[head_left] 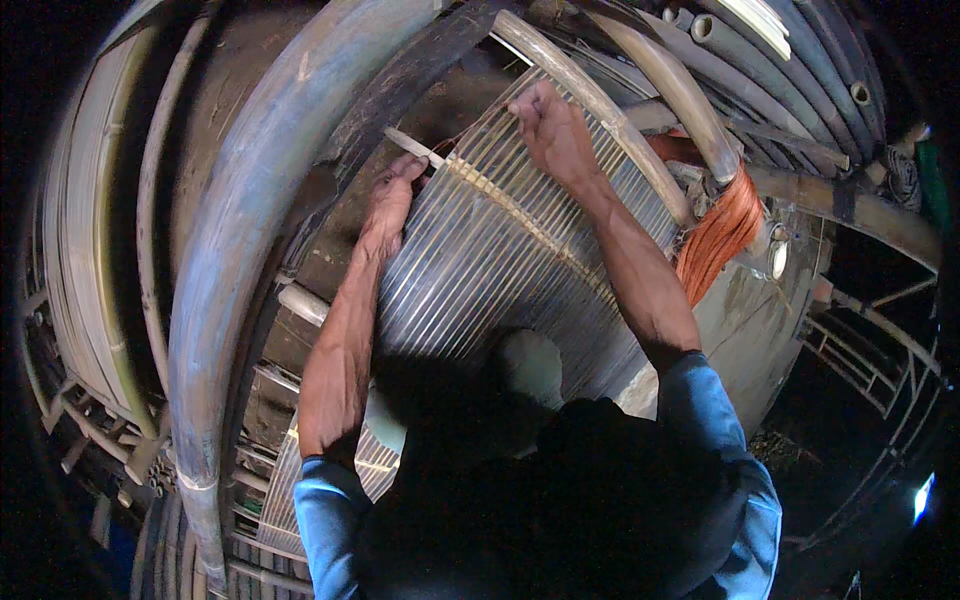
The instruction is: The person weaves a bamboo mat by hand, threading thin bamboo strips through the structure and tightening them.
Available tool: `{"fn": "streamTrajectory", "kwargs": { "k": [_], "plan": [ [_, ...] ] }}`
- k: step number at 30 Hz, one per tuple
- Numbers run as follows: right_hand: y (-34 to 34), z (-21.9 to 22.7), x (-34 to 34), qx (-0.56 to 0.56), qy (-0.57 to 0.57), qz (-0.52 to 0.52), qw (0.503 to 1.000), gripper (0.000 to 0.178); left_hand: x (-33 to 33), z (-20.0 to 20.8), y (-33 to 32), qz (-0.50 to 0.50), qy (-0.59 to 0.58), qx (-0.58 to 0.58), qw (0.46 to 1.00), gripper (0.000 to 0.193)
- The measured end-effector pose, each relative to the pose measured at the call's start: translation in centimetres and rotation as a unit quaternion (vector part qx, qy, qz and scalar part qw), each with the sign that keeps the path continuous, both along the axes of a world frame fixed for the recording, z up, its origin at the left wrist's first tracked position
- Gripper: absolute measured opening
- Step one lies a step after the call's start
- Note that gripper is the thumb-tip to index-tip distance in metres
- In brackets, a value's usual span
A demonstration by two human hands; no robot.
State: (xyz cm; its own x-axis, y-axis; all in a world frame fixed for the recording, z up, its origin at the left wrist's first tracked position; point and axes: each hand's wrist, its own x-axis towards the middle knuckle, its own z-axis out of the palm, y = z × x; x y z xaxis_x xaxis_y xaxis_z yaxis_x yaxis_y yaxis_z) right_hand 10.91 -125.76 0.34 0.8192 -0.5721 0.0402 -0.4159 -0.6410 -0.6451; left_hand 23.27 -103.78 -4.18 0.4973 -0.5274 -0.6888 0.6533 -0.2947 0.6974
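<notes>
Slantwise, the slatted mat (470,250) lies ahead, its slats (430,285) running lower left to upper right; left hand (395,190) and right hand (552,130) curl near its crosspiece (492,190) (whether gripping, I can't tell).

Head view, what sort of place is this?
It looks like a workshop, probably for bamboo or cane: there's a slatted mat, a hank of orange cord and stacked hollow poles.
</notes>
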Motion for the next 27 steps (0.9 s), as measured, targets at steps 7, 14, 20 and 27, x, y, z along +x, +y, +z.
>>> {"fn": "streamTrajectory", "kwargs": {
  "k": [7,14,20,27],
  "plan": [
    [5.9,1.3,-10.4,0.065,0.206,0.150,0.965,0.019,0.0,0.4,0.8,0.058,0.116,0.031,0.991,0.027],
    [6.9,3.4,-8.5,0.433,-0.038,-0.035,0.900,0.028,-0.2,0.4,0.0,-0.051,0.073,0.058,0.994,0.035],
    [7.4,5.6,-2.2,0.634,-0.279,-0.008,0.721,0.034,-0.4,1.7,0.0,-0.095,0.056,0.090,0.990,0.043],
    [6.0,4.0,-1.9,0.733,-0.368,0.056,0.570,0.033,-0.8,3.6,-0.2,-0.213,-0.195,0.208,0.934,0.052]
  ]
}}
